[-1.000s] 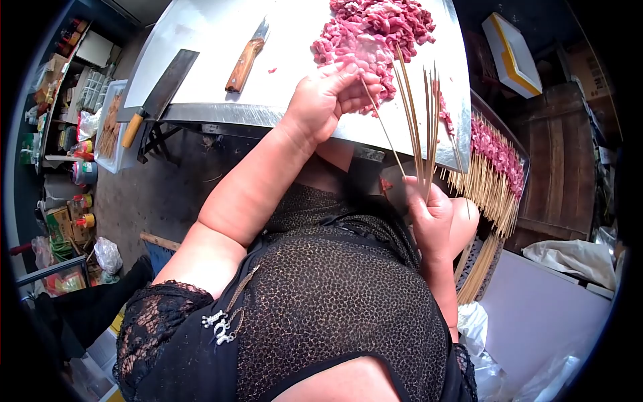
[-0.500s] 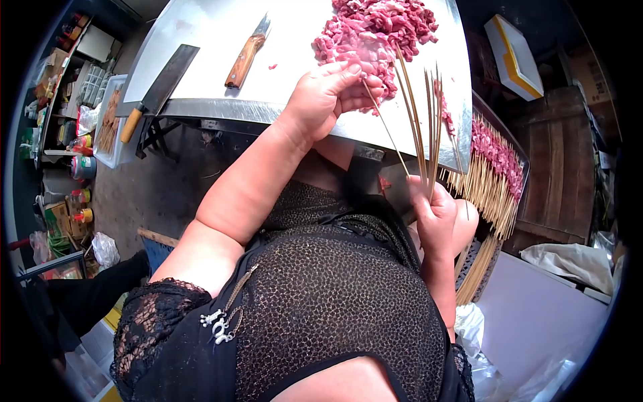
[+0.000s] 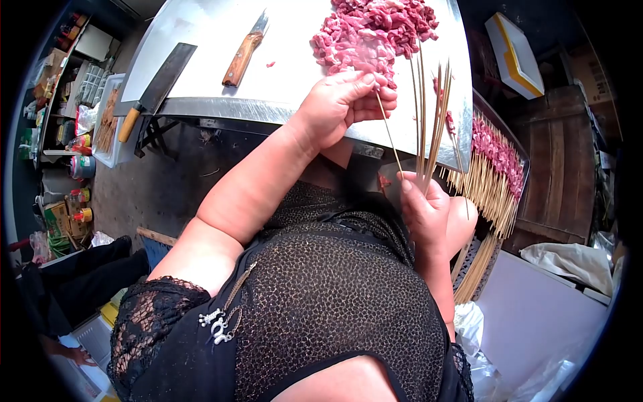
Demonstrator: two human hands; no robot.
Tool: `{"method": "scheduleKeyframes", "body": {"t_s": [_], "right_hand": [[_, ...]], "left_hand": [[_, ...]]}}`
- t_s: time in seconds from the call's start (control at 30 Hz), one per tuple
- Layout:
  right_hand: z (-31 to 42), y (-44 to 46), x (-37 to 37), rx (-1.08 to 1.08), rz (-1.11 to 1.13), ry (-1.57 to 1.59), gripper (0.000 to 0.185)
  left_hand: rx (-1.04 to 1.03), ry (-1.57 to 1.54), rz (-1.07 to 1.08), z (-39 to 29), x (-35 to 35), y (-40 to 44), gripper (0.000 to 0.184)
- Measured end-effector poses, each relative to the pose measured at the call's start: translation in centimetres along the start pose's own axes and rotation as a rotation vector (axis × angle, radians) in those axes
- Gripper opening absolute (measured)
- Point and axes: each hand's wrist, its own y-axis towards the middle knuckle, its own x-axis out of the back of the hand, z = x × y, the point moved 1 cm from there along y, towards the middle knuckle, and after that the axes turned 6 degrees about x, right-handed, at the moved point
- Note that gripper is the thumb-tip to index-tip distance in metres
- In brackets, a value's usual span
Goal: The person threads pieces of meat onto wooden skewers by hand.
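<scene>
My left hand (image 3: 345, 104) is at the near edge of the white board, thumb and fingers pinched at the tip of a thin bamboo skewer (image 3: 388, 130). A bit of raw meat shows at the fingertips, mostly hidden by them. Lower right, my right hand (image 3: 427, 208) grips that skewer's lower end between thumb and finger, along with a bunch of upright bamboo skewers (image 3: 435, 127). Just beyond my left hand lies a heap of raw sliced meat (image 3: 375, 40). A skewer with meat on it (image 3: 451, 124) is close to the board's right edge.
A cleaver (image 3: 161, 84) and a wooden-handled knife (image 3: 244, 53) lie on the white board (image 3: 201, 40). At right, a tray holds many meat skewers (image 3: 495, 161), with bare skewers (image 3: 479, 268) below. Another person's dark-clothed legs (image 3: 94, 278) and hand (image 3: 79, 355) show lower left.
My left hand has shifted slightly right and nearer to me with the skewer's tip. My right hand has moved a little left. More of the other person shows at lower left.
</scene>
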Motion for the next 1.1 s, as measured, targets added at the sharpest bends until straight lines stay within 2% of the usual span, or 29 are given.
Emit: {"method": "scheduleKeyframes", "body": {"t_s": [0.2, 0.33, 0.4, 0.43, 0.47, 0.5, 0.53, 0.6, 0.67, 0.7, 0.73, 0.8, 0.83, 0.87, 0.93, 1.0, 1.1], "right_hand": [[0.2, 1.6, -0.6, 0.121, -0.064, -0.010, 0.017], [0.7, 2.8, -0.5, 0.223, -0.062, 0.051, 0.016], [0.8, 3.0, 0.3, 0.262, -0.088, -0.008, 0.016], [0.7, 3.0, 0.6, 0.272, -0.106, -0.005, 0.016], [0.6, 2.8, 0.8, 0.277, -0.109, -0.005, 0.016], [0.4, 2.7, 0.9, 0.261, -0.107, 0.003, 0.016], [0.4, 2.5, 0.9, 0.247, -0.105, 0.011, 0.016], [0.6, 2.1, 0.5, 0.207, -0.085, 0.038, 0.016], [0.5, 1.9, 0.6, 0.209, -0.078, 0.038, 0.015], [0.4, 1.8, 0.7, 0.210, -0.083, 0.043, 0.015], [0.3, 1.8, 0.9, 0.201, -0.085, 0.042, 0.015], [0.1, 1.9, 1.0, 0.189, -0.084, 0.043, 0.015], [0.0, 2.0, 0.9, 0.181, -0.069, 0.048, 0.015], [-0.1, 2.0, 0.8, 0.172, -0.052, 0.052, 0.015], [-0.4, 2.3, 0.4, 0.161, -0.027, 0.048, 0.015], [-0.7, 2.3, 0.1, 0.152, -0.003, 0.045, 0.015], [-0.9, 2.2, -0.2, 0.165, 0.025, -0.052, 0.015]], "left_hand": [[0.132, -0.009, 0.039, 2.9, -1.7, -0.1, 0.025], [0.188, 0.176, 0.112, 3.3, -3.0, 0.2, 0.030], [0.185, 0.727, 0.263, -0.2, -1.8, 2.3, 0.029], [0.067, 0.984, 0.026, -2.5, -2.5, 3.0, 0.025], [-0.340, 1.327, -0.049, -3.5, -0.5, 6.1, 0.024], [-0.507, 1.411, -0.178, -5.0, -0.1, 7.0, 0.022], [-0.644, 1.679, -0.327, -5.8, 0.5, 8.1, 0.022], [-0.616, 1.802, -0.359, -6.6, 1.3, 9.7, 0.021], [-0.328, 2.024, -0.315, -7.0, 2.0, 10.7, 0.024], [-0.378, 2.042, -0.286, -7.2, 2.2, 10.6, 0.024], [-0.376, 2.044, -0.281, -7.6, 1.6, 9.7, 0.024], [-0.082, 1.649, -0.344, -8.3, 1.0, 7.7, 0.026], [-0.176, 1.478, -0.313, -8.3, 1.3, 6.9, 0.031], [-0.068, 1.271, -0.289, -8.4, 1.3, 6.0, 0.031], [-0.083, 0.736, -0.202, -7.5, 2.1, 4.9, 0.029], [-0.021, 0.450, -0.119, -6.8, 1.5, 3.7, 0.030], [-0.041, 0.241, -0.100, -5.3, 1.2, 3.2, 0.031]]}}
